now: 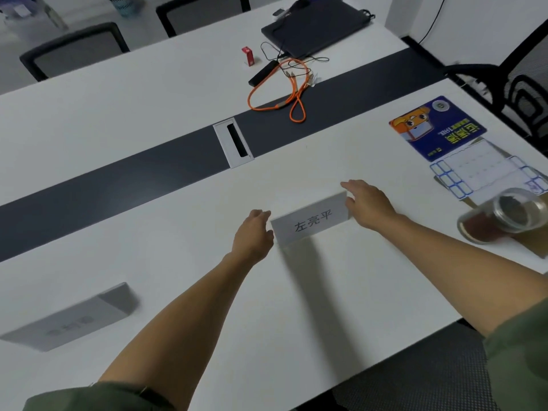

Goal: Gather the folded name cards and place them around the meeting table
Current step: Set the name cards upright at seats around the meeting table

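A folded grey name card (311,222) with black characters stands on the white meeting table (296,307), in the middle of the near side. My left hand (253,234) is at the card's left end with relaxed fingers, touching or nearly touching it. At the right end, my right hand (367,203) has its fingers spread and its thumb against the card's edge. Neither hand grips the card. A second folded name card (68,318) stands at the near left, blurred.
A glass jar (504,215) with dark contents lies at the right edge beside a calendar sheet (486,170) and a blue mouse pad (436,126). Farther off lie an orange cable (284,93), a red box (248,56) and a dark laptop (317,25). Chairs surround the table.
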